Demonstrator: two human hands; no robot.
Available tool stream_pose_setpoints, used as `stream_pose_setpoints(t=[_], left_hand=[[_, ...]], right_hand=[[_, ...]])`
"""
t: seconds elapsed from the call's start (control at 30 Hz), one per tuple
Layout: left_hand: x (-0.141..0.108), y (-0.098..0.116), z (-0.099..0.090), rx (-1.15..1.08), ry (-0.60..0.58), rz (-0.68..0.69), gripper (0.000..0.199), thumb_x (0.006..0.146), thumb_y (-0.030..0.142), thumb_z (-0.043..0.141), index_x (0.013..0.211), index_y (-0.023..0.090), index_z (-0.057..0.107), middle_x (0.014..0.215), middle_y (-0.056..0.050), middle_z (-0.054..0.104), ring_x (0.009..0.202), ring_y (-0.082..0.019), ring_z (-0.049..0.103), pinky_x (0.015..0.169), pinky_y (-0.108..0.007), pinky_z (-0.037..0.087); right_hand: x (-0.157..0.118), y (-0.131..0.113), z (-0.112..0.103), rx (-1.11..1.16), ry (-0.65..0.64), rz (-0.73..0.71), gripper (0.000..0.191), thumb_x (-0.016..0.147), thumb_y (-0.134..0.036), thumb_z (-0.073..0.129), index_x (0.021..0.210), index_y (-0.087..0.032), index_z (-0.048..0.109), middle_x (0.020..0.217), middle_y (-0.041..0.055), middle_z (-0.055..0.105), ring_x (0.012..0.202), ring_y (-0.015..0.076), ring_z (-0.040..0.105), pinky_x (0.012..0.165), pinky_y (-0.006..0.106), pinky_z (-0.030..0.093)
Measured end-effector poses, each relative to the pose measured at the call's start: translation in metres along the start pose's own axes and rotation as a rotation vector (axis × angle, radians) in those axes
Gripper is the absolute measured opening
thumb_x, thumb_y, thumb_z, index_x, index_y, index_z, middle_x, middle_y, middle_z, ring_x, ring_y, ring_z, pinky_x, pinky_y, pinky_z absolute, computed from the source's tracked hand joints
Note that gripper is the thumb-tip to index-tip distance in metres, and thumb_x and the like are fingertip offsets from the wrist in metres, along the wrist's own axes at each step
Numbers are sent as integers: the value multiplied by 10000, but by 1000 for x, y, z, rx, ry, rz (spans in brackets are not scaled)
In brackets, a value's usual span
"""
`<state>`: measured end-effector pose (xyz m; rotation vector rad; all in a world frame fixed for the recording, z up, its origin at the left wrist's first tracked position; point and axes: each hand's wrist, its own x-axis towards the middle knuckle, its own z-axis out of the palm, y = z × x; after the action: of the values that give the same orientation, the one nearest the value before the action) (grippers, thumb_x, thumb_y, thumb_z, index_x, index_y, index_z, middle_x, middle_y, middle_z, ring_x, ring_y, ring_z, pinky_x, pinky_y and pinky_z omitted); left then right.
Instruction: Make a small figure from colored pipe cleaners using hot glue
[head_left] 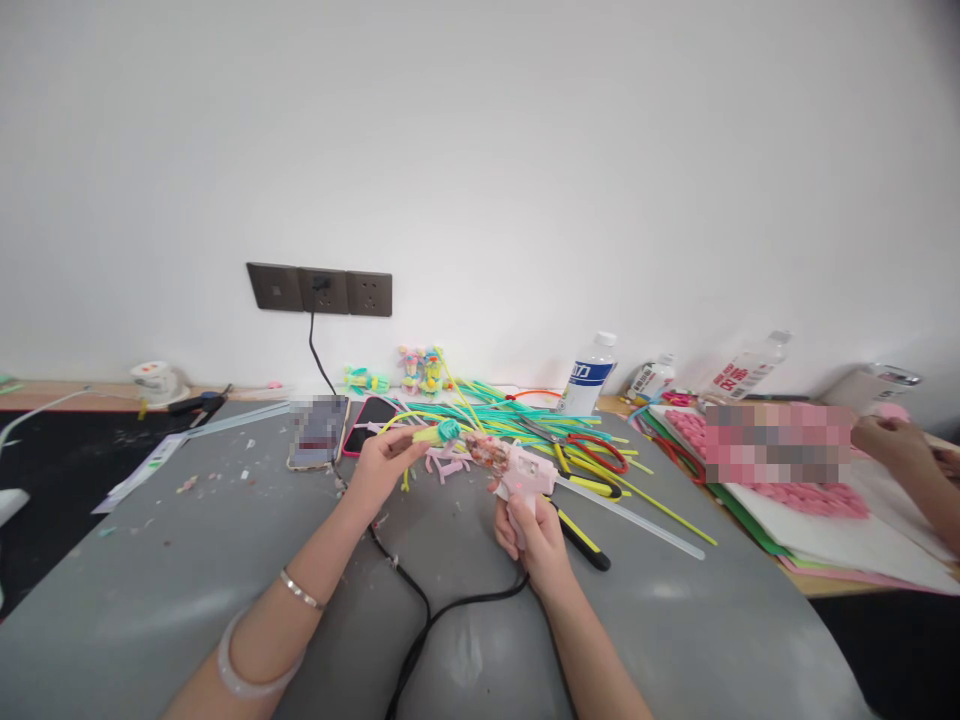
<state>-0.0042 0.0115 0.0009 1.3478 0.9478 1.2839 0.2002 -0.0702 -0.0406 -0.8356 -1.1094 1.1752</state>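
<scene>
My right hand (534, 540) is wrapped round the handle of a pink hot glue gun (534, 468). Its stained nozzle end points left, and a long clear glue stick (637, 520) sticks out of its back. Facing the nozzle, my left hand (384, 468) pinches a small yellow and teal pipe-cleaner piece (448, 431). Whether nozzle and piece touch, I cannot tell. Behind both hands lies a spread of teal and yellow pipe cleaners (495, 405), with pink bits (448, 465) just below the held piece.
Red-handled scissors (611, 452), yellow-black pliers (585, 540) and two phones (319, 430) lie nearby. Small figures (422, 370) and a bottle (587, 375) stand by the wall. A black cord (450, 605) crosses the grey mat. At right, another person's hand (892, 440) is above papers.
</scene>
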Motion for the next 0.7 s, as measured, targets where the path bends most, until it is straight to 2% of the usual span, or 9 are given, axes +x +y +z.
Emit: stream_pose_setpoints(t=[0.33,0.57,0.7], left_hand=[[1,-2,-1,-1,3,-1,396,640,406,805,941,151,786,941,-92,773,833,-235,680,736,-312,533],[0,1,0,-18,2,-12,379,643,395,807,938,158,787,838,-67,762,813,-226,675,717,-298,526],[2,-1,-1,-25,-2,-11,368,651,408,801,922,159,784,783,-56,746,745,-208,664,672,-288,512]], right_hand=[[0,-10,3,160,-40,81,391,884,-521,576,979,-142,592,486,-104,381,329,29,212,378,198,124],[0,-11,-3,245,-76,131,418,877,-553,557,997,-156,608,467,-118,336,321,28,134,367,199,124],[2,-12,-3,280,0,68,395,900,-560,502,988,-190,610,473,-117,293,327,46,111,373,216,157]])
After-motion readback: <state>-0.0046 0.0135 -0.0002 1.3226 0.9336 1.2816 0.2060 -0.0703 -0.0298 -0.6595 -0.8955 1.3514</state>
